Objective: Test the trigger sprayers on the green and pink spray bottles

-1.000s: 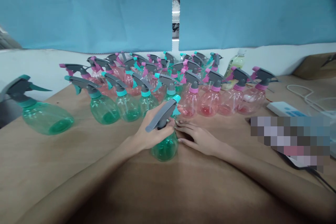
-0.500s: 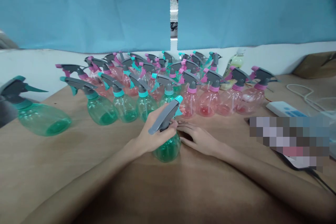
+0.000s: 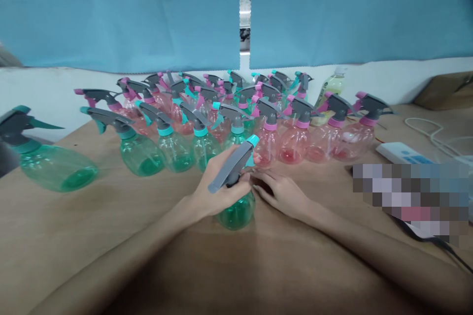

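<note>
As my left hand grips a round green plastic bottle, its grey sprayer is fitted; right hand half-curled, three o'clock, hold unclear.

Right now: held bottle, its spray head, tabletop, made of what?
Held bottle: likely plastic, glossy; translucent green with highlights.
Spray head: probably moulded plastic, satin; even grey surface.
Tabletop: wood or laminate, dullish; faint brown streaks leave it open.

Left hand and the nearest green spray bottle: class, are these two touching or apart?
Touching. The head view shows the left hand wrapped around the green spray bottle beneath its grey spray head.
</note>
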`<state>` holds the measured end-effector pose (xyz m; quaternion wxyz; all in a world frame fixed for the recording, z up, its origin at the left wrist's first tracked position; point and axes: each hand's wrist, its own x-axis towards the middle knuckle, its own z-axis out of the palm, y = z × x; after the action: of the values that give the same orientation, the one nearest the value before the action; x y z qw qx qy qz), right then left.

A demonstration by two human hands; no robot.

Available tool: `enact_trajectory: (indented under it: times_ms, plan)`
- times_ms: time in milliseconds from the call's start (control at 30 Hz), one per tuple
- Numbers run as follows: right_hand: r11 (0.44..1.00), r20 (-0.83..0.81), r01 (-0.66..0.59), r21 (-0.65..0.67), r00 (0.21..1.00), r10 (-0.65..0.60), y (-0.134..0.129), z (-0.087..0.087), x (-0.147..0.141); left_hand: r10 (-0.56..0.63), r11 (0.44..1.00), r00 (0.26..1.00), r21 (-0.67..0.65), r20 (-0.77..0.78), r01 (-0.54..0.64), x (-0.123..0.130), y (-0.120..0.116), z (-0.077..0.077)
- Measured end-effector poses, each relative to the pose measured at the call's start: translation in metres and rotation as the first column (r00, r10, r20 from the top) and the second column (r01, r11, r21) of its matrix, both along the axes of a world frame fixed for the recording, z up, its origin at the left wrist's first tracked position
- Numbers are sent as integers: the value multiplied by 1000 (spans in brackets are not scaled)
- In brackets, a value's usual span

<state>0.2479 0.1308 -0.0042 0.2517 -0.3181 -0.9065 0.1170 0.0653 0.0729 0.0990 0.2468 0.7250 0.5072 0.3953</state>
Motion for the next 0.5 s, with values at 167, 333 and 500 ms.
enact_trajectory:
  times_ms: [167,333,500]
  plan:
    - [1000,-3,-3,10,1000,3,0,-1,0,57,997,998,46,-32,-55,4,-3,7]
    - [999,-3,-4,37,1000,4,0,-1,0,-27,999,1000,27,-5,27,4,-3,10]
    - [999,1,-8,48,1000,8,1,-1,0,-25,999,999,25,32,25,3,-3,10]
